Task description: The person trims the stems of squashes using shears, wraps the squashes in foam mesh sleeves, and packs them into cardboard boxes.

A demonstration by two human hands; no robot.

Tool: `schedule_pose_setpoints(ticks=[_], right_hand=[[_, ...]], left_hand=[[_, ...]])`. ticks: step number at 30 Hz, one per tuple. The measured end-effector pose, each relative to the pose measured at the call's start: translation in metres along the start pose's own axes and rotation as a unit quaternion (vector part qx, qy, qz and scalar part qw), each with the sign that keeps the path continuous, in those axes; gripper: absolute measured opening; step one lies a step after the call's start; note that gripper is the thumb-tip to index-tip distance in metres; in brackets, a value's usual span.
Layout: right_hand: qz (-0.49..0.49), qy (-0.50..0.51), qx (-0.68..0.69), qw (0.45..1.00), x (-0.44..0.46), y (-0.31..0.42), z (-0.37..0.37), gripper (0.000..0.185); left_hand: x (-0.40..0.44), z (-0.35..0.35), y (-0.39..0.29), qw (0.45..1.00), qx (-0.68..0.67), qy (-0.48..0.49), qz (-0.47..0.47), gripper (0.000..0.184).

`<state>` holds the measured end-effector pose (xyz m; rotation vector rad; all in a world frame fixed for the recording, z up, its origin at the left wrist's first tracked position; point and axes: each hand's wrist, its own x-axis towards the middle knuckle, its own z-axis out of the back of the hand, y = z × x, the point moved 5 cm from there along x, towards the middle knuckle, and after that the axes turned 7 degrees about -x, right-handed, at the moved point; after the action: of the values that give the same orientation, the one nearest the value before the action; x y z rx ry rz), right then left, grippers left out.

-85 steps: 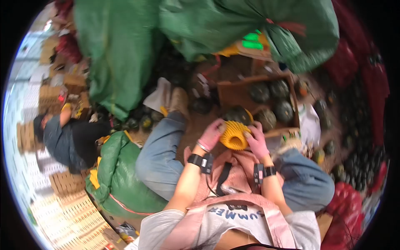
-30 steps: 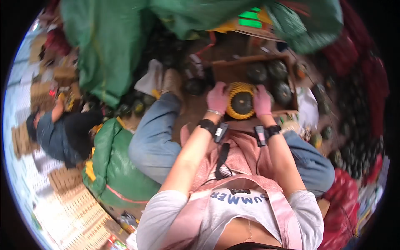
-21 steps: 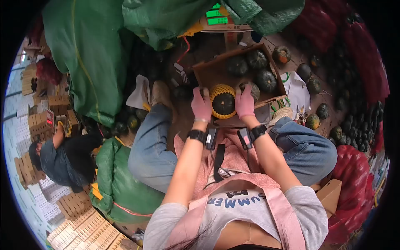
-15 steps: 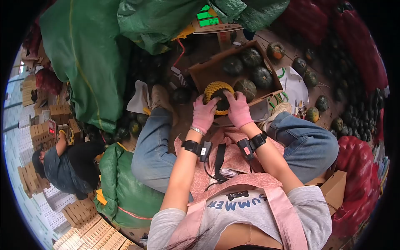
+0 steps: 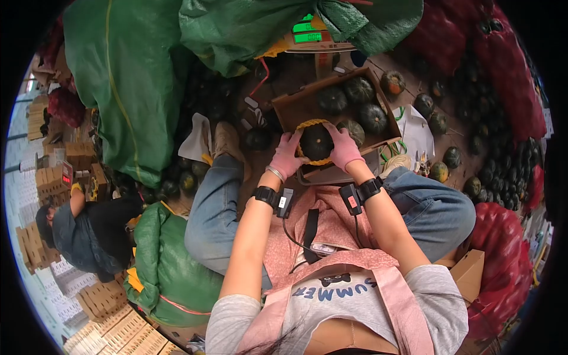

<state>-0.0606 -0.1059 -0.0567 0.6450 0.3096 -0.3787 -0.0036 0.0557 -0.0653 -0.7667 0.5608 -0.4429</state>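
Between my hands is a dark green pumpkin [image 5: 316, 142] with a yellow foam net [image 5: 312, 123] around its sides, its face turned up toward me. My left hand [image 5: 289, 155], in a pink glove, grips its left side. On the right side my right hand [image 5: 343, 148], gloved the same way, presses against it with fingers curled over the net. The pumpkin is at the near left corner of an open cardboard box [image 5: 286, 112]. Several bare dark green pumpkins [image 5: 373, 119] lie inside that box.
A scale with a lit green display [image 5: 307, 36] stands beyond the box. Green sacks [image 5: 133, 89] rise at the left, red net sacks [image 5: 500, 254] at the right. Loose pumpkins [image 5: 439, 171] lie on the floor. At far left another person [image 5: 89, 234] is beside stacked cartons [image 5: 35, 245].
The yellow net has been drawn down from across the pumpkin to its sides, so more of its dark top shows. My hands have spread apart slightly to either side of it.
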Motion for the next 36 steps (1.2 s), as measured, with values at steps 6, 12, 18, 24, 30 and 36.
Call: schedule_pose_setpoints(ticks=[6, 12, 18, 24, 30, 36], right_hand=[[0.009, 0.0, 0.025, 1.0, 0.003, -0.002, -0.004, 0.075], [0.021, -0.002, 0.061, 0.998, 0.005, -0.01, -0.009, 0.075], [0.101, 0.01, 0.181, 0.978, 0.011, -0.019, -0.006, 0.09], [0.043, -0.024, 0.464, 0.884, 0.005, 0.005, 0.008, 0.118], [0.137, -0.329, 0.084, 0.931, 0.039, 0.049, 0.039, 0.094], [0.237, -0.381, -0.031, 0.893, 0.08, 0.063, -0.025, 0.085]], left_hand=[[0.002, -0.002, 0.01, 1.0, -0.007, 0.018, 0.008, 0.085], [0.0, -0.005, 0.012, 1.0, 0.0, 0.004, -0.011, 0.086], [-0.009, 0.01, -0.015, 0.995, -0.068, 0.021, -0.072, 0.098], [-0.043, 0.005, -0.073, 0.928, -0.316, 0.025, -0.194, 0.11], [-0.021, -0.003, 0.023, 0.932, -0.209, -0.287, 0.077, 0.076], [-0.006, -0.044, 0.054, 0.958, -0.025, -0.179, 0.222, 0.055]])
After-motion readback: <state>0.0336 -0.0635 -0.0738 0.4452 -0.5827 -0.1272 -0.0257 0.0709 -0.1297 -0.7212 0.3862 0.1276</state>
